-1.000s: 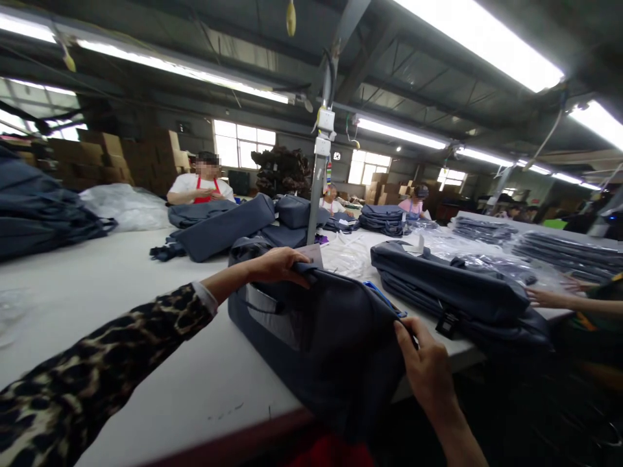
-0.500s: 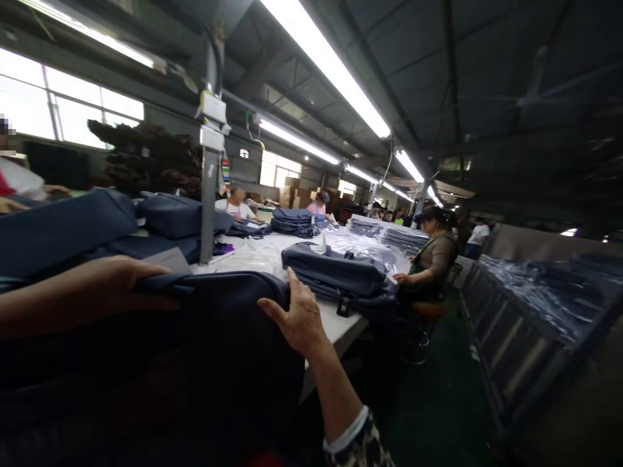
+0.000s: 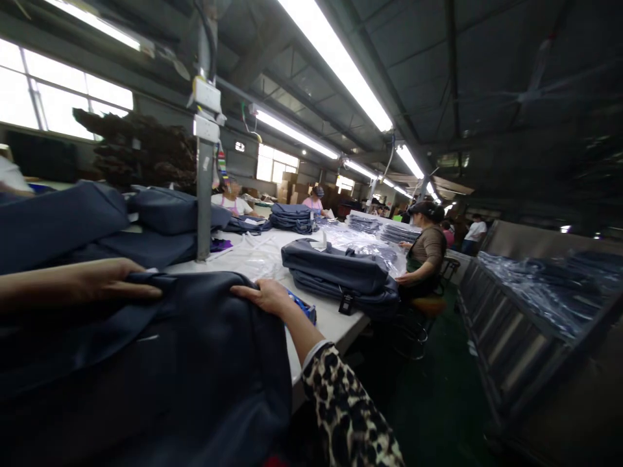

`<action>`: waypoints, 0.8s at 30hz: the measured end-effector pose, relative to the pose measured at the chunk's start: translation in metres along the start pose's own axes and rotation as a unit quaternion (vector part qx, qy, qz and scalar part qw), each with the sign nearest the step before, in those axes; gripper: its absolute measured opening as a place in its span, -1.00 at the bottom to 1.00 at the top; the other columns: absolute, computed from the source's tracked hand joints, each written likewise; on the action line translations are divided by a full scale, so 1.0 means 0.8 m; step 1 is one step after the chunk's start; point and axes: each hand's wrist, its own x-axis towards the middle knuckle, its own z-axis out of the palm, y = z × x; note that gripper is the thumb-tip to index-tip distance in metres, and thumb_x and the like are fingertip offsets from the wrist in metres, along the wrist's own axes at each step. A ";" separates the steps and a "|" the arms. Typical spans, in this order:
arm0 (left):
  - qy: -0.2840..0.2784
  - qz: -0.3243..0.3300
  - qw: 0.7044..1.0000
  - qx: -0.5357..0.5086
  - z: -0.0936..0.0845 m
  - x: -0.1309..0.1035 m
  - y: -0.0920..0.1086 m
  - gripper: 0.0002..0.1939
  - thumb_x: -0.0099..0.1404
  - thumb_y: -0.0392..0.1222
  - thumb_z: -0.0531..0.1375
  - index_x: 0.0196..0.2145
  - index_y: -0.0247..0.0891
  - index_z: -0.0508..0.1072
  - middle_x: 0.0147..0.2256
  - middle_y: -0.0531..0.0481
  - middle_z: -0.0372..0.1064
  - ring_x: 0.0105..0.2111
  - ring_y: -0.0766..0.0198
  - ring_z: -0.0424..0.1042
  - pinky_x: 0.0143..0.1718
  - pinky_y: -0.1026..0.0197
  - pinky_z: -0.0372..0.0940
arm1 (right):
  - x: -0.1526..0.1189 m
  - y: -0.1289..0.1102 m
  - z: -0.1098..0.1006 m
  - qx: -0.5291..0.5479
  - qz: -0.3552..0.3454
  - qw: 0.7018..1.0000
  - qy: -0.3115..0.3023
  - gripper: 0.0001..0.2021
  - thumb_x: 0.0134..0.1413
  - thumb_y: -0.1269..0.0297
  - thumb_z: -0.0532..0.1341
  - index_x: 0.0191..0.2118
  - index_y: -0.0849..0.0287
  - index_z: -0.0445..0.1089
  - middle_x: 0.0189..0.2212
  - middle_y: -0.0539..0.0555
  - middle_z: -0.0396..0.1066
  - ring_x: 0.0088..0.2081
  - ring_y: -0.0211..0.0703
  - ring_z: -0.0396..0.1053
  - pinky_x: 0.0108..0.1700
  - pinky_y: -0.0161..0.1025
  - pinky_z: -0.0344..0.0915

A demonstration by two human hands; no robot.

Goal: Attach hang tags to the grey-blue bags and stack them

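Note:
A large dark blue bag point(image 3: 195, 363) fills the lower left, its top edge upright in front of me. My left hand point(image 3: 114, 280) grips the strap or top edge of the bag, fingers wrapped round it. At the bag's upper right corner, my right hand point(image 3: 267, 296) holds the edge, thumb on the near side and the other fingers hidden behind. Just beyond that hand, a small bright blue object point(image 3: 304, 308) lies on the table. Further right is a pile of blue bags point(image 3: 338, 269) with a black buckle hanging down.
The white table point(image 3: 233, 261) carries more blue bags point(image 3: 63, 217) at left and plastic-wrapped stacks behind. A grey post point(image 3: 204, 214) rises from it. A person point(image 3: 431, 243) works at the right side, near a stool point(image 3: 428, 306). A large cart point(image 3: 516, 311) holds wrapped goods.
My right hand has moved left and now closes on the bag's corner. The bag's front has come into the light, and the blue object has come into view. The person at right has turned away.

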 end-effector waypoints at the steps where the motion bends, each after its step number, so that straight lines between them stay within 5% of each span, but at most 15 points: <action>1: -0.035 0.000 0.999 0.013 0.001 0.010 0.001 -0.24 -0.19 0.66 0.01 -0.55 -0.13 0.44 -0.66 0.28 0.33 -0.52 0.31 0.37 -0.45 0.32 0.23 | 0.011 0.004 0.012 -0.008 0.014 1.000 -0.003 -0.23 0.07 -0.46 -0.10 -0.26 0.21 0.46 -0.30 0.09 0.49 -0.26 -0.11 0.42 -0.29 -0.27 0.23; 4: -0.029 -0.009 0.994 0.107 0.007 0.045 -0.006 -0.34 -0.15 0.52 0.18 -0.55 -0.21 0.45 -0.58 0.17 0.38 -0.46 0.27 0.38 -0.45 0.35 0.18 | 0.050 0.019 0.048 -0.030 0.049 0.998 -0.015 -0.23 0.07 -0.43 -0.06 -0.18 0.26 0.45 -0.17 0.27 0.50 -0.13 0.05 0.43 -0.16 -0.18 0.26; 7: -0.012 -0.066 0.991 0.118 0.028 0.085 -0.043 -0.38 -0.05 0.45 0.19 -0.48 -0.25 0.49 -0.49 0.05 0.44 -0.44 0.22 0.39 -0.47 0.32 0.15 | 0.095 0.038 0.087 -0.048 0.056 0.997 -0.036 -0.25 0.08 -0.42 -0.05 -0.15 0.25 0.42 -0.11 0.34 0.48 -0.06 0.15 0.42 -0.10 -0.11 0.27; 17: -0.064 -0.112 0.988 0.090 0.145 0.169 -0.184 -0.29 0.03 0.52 0.10 -0.28 -0.19 0.56 -0.26 -0.10 0.54 -0.29 0.09 0.48 -0.34 0.26 0.23 | 0.161 0.095 0.219 -0.102 0.059 0.985 -0.125 -0.29 0.12 -0.40 -0.15 -0.11 0.17 0.33 -0.20 0.27 0.51 -0.11 0.14 0.47 -0.15 -0.07 0.30; 20: -0.077 -0.118 0.987 0.075 0.163 0.180 -0.205 -0.24 0.03 0.56 0.06 -0.27 -0.19 0.56 -0.27 -0.09 0.54 -0.27 0.08 0.48 -0.32 0.24 0.24 | 0.170 0.103 0.234 -0.115 0.060 0.981 -0.141 -0.30 0.14 -0.39 -0.16 -0.10 0.16 0.32 -0.24 0.26 0.51 -0.15 0.15 0.48 -0.17 -0.05 0.30; 24: -0.060 -0.110 0.990 0.065 0.175 0.180 -0.217 -0.23 0.03 0.57 0.03 -0.28 -0.18 0.56 -0.25 -0.11 0.53 -0.24 0.04 0.49 -0.28 0.21 0.26 | 0.179 0.098 0.218 -0.139 0.022 0.980 -0.144 -0.35 0.22 -0.29 -0.16 -0.04 0.17 0.33 -0.21 0.28 0.51 -0.12 0.16 0.46 -0.13 0.00 0.30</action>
